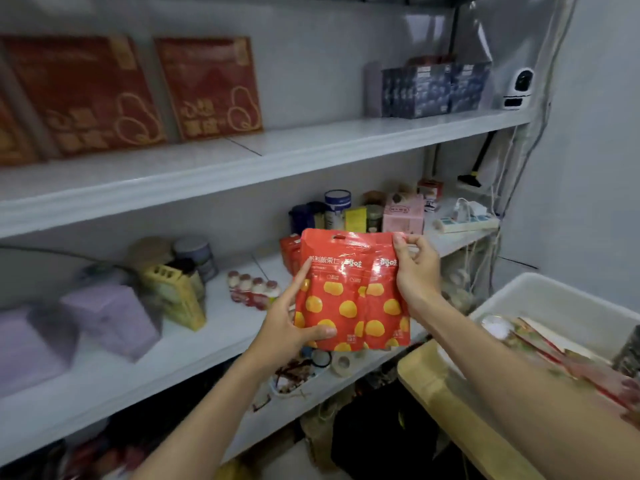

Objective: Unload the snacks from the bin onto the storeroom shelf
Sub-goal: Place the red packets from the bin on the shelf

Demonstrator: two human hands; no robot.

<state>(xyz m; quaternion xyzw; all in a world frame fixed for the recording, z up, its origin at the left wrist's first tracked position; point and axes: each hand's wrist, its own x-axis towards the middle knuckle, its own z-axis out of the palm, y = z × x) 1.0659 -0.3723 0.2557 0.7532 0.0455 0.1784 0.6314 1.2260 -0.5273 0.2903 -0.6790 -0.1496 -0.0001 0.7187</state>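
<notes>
Two red snack pouches [349, 292] with yellow spots overlap each other, held upright in front of the middle shelf [145, 358]. My left hand [291, 327] grips the front pouch at its lower left, thumb across the bottom and index finger stretched up its left edge. My right hand [415, 268] pinches the top right corner of the rear pouch. A white bin [540, 299] at the right holds more snack packets [568, 362]. More red pouches [290, 251] stand on the shelf behind the held ones.
The middle shelf carries purple boxes [110, 317], a yellow box [180, 296], small red-capped bottles [254, 287], tins, a pink box [403, 213] and a power strip [467, 221]. Red gift boxes [207, 84] and dark blue boxes [436, 88] stand on the upper shelf. A yellow stand [446, 403] bears the bin.
</notes>
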